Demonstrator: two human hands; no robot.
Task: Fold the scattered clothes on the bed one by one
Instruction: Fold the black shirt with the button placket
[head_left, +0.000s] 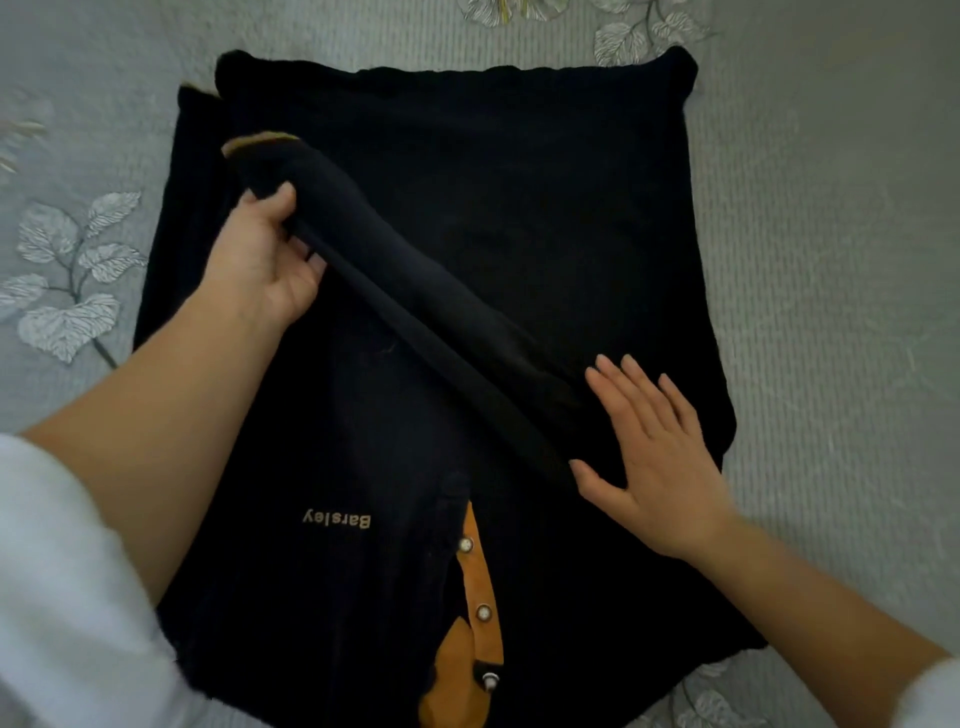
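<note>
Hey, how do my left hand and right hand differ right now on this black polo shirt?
The left hand curls around the black sleeve with the orange-edged cuff; the right hand lies flat with straight fingers, gripping nothing. The left hand sits nearer the hem; the right hand nearer the orange button placket. Both touch the black polo shirt.

Bedspread: pale grey, finely ribbed, spread out on all sides.
Leaf embroidery: silver-white sprig on a dark stem, well left of the left fingers.
Far leaf sprigs: at the far edge, beyond the right fingers.
Near leaf sprig: nearer than the right fingers, partly cut off.
Light: soft, even.
</note>
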